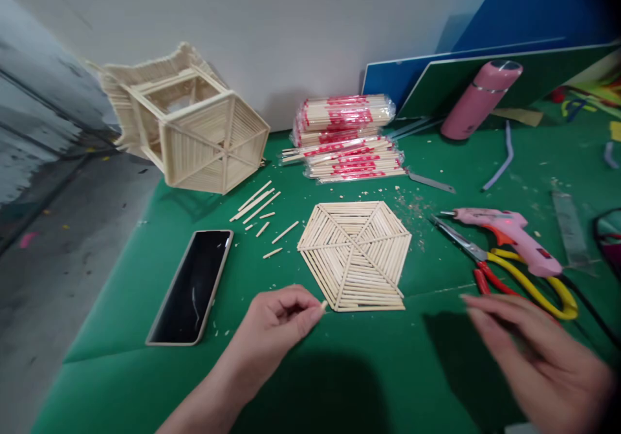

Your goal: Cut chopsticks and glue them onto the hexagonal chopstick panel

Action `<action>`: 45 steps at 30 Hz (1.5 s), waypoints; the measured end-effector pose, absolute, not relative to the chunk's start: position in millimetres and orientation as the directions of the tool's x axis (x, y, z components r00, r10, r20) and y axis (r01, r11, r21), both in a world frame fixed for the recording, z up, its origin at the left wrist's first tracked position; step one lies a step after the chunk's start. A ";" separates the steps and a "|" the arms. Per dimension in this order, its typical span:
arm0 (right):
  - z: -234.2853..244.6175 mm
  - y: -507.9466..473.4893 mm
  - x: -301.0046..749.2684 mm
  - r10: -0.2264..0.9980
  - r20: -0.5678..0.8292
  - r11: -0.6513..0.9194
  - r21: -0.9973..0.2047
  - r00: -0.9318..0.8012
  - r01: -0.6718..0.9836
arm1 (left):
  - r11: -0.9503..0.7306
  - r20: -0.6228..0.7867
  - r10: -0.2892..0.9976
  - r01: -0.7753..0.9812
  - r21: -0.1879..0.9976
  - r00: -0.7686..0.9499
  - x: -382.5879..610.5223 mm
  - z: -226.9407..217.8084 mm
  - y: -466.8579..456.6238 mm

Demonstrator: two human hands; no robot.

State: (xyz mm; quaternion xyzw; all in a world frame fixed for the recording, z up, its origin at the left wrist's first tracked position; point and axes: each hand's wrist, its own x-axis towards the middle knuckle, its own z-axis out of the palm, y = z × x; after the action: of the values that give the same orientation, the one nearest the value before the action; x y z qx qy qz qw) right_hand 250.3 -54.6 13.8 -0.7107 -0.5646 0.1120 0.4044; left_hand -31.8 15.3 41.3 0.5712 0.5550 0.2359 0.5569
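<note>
Between the thumb and fingers of my left hand (pixel 284 321) is a short piece of wooden stick (pixel 324 306). It sits close to the lower left corner of a flat hexagonal panel (pixel 356 246) made of wooden sticks laid in rings between spokes. The bottom stick of the panel reaches out past its lower right corner. My right hand (pixel 538 356) hovers at the right, fingers stretched out and holding nothing visible. Just beyond it lie a cutting tool with red and yellow handles (pixel 504 269) and a pink glue gun (pixel 509 230).
Loose cut sticks (pixel 257 204) lie left of the panel. A phone (pixel 191 288) is at the left, below a stick-built lantern-like frame (pixel 194 123). Wrapped chopstick bundles (pixel 347 140), a blade (pixel 431 182) and a pink bottle (pixel 480 101) are at the back.
</note>
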 end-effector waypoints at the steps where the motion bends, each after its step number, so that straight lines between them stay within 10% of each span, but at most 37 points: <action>1: 19.7 -51.0 234.3 0.948 0.262 0.078 -0.744 0.183 0.663 | 0.328 -0.415 0.851 0.292 0.898 0.321 -24.8 42.3 11.9; 8: 37.4 -25.8 173.3 0.946 0.126 0.210 -0.940 -0.299 0.270 | 0.569 -0.540 0.670 0.113 0.814 0.510 -2.3 37.1 -0.9; 27: 24.7 -30.9 174.0 0.980 0.099 0.142 -0.956 -0.173 0.258 | 0.534 -0.525 0.716 0.123 0.837 0.460 13.1 42.2 -6.9; 32: 23.1 -32.7 182.5 0.993 0.118 0.105 -0.933 0.015 0.345 | 0.152 -0.285 0.906 0.385 0.910 0.314 -5.4 40.4 2.6; 36: 16.7 -36.6 196.8 0.985 0.128 0.069 -0.902 0.113 0.426 | -0.179 0.163 0.981 0.841 0.511 0.110 -48.1 26.2 37.8; 45: 2.8 -42.0 224.8 0.969 0.178 0.048 -0.814 0.170 0.579 | -0.199 0.250 0.956 0.964 0.174 0.153 -97.1 4.7 77.4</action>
State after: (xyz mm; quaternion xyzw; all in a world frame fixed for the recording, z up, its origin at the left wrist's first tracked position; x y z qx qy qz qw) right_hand 224.8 -42.0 2.8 -0.6471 -0.5982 0.2393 0.4076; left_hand -97.1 77.4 4.7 0.7590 0.6326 0.1534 -0.0135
